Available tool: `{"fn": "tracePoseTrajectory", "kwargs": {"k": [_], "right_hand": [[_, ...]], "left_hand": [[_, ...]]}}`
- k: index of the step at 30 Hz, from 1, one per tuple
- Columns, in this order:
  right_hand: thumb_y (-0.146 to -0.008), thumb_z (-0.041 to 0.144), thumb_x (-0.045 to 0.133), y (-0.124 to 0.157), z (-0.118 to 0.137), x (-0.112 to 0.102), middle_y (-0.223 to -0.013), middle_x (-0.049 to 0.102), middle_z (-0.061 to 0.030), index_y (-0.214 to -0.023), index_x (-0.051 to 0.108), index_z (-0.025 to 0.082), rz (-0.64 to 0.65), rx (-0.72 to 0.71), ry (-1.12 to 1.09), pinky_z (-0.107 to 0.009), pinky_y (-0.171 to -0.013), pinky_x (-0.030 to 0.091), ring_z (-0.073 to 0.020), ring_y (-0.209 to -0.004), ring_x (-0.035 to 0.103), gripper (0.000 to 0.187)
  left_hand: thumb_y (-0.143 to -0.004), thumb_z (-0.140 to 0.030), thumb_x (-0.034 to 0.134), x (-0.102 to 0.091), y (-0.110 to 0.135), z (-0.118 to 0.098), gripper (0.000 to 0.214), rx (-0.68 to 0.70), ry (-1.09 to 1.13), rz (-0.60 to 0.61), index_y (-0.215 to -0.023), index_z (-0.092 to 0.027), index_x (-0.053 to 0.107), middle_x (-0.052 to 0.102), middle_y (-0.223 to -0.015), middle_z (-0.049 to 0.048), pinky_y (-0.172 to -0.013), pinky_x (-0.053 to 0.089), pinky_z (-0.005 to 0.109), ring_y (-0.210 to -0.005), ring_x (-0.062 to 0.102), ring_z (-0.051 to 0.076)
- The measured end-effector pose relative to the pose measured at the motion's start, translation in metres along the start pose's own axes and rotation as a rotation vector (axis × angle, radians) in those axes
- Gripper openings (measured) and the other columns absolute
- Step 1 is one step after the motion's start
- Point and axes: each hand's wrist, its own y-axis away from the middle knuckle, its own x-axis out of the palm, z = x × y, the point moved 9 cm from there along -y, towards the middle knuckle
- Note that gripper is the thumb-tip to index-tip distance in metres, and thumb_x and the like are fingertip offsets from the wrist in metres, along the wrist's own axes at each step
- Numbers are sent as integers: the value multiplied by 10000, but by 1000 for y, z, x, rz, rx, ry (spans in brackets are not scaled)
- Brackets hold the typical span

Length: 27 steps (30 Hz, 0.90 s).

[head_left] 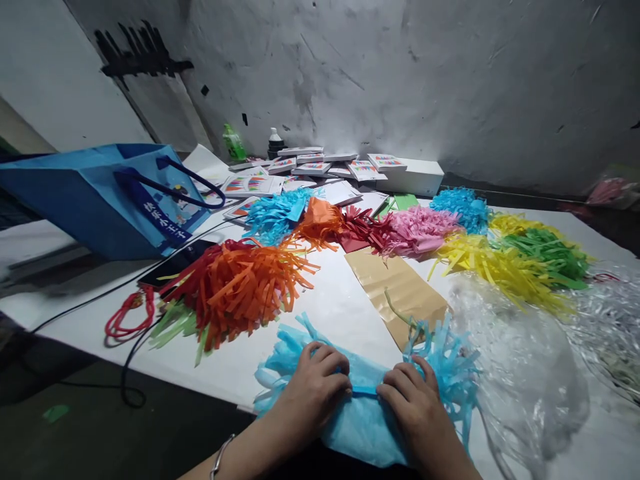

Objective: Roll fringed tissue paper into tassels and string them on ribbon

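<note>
The left forearm [265,435] extends forward and rightward; the left hand [318,381] is palm-down, curled fingers gripping the folded strip [365,391] of the fringed blue tissue paper [367,430], which spans between the 2 hands. The right hand [414,397] angles inward, bent fingers gripping the same strip; clear plastic [530,380] lies just to its right.

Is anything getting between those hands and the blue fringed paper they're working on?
Nothing visible does. The left hand and right hand both touch the blue fringed paper directly, at its middle fold. The clear plastic lies to the right and the orange fringe farther left, neither in between.
</note>
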Motion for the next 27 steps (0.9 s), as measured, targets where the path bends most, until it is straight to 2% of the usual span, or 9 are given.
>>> {"fn": "tracePoseTrajectory", "kwargs": {"k": [5, 9, 11, 13, 15, 17, 19, 24, 27], "right_hand": [[-891, 143, 539, 4, -16, -2, -908, 618, 4, -798, 609, 249, -24, 270, -165, -480, -1044, 242, -190, -912, 567, 157], [-776, 88, 649, 2, -25, 1, -866, 617, 13, -691, 595, 238, -18, 452, -195, -444, -936, 294, -213, -897, 571, 181], [-749, 81, 674, 1, -29, 2, -828, 614, 21, -672, 595, 236, -10, 504, -177, -446, -911, 291, -217, -869, 568, 190], [-743, 77, 676, 0, -30, 4, -823, 618, 26, -719, 605, 243, 9, 519, -154, -448, -898, 288, -217, -858, 565, 183], [-752, 47, 634, -3, -24, 4, -852, 627, 28, -771, 610, 254, 7, 446, -129, -453, -916, 281, -208, -869, 564, 210], [-745, 12, 583, -7, -9, 3, -884, 635, 28, -783, 605, 256, 1, 290, -74, -478, -991, 245, -198, -898, 562, 248], [-729, 14, 576, -10, 7, 6, -896, 638, 12, -794, 587, 239, 23, 133, 15, -497, -1068, 190, -205, -939, 554, 235], [-817, 72, 587, -16, 26, 17, -797, 605, 0, -808, 563, 227, 77, -38, 279, -463, -1093, 196, -207, -844, 528, 157], [-860, 98, 584, -17, 30, 22, -743, 579, 13, -777, 554, 220, 60, -108, 361, -455, -1067, 234, -194, -766, 508, 150]], "left_hand": [[-875, -139, 561, 3, -2, 1, 123, -163, -26, 39, -803, -189, 646, 639, -977, 42, -924, 312, 471, -967, 544, 235], [-800, -132, 633, 10, -7, 10, 55, -305, -89, 86, -763, -173, 630, 617, -945, 42, -904, 351, 467, -943, 555, 237], [-797, -130, 660, 10, -7, 12, 54, -298, -153, 75, -791, -174, 631, 617, -963, 41, -901, 358, 467, -943, 557, 236], [-826, -146, 688, 10, -7, 6, 68, -182, -225, 55, -817, -191, 638, 628, -991, 28, -927, 343, 473, -958, 555, 228], [-853, -201, 714, 15, -6, -6, 83, 1, -310, 56, -807, -209, 645, 641, -994, 4, -991, 293, 500, -966, 550, 218], [-863, -256, 720, 22, -6, -16, 129, 160, -405, 73, -770, -206, 647, 648, -941, -7, -1047, 230, 531, -948, 543, 216], [-878, -254, 700, 27, -10, -20, 159, 240, -477, 89, -741, -194, 648, 645, -870, -5, -1066, 209, 539, -908, 538, 212], [-834, -208, 728, 28, -33, -7, 180, 170, -390, 177, -672, -189, 653, 661, -819, -11, -917, 355, 409, -830, 542, 179], [-775, -254, 786, 21, -33, -2, 173, 195, -325, 108, -659, -211, 663, 673, -853, -31, -928, 329, 403, -847, 542, 174]]}}
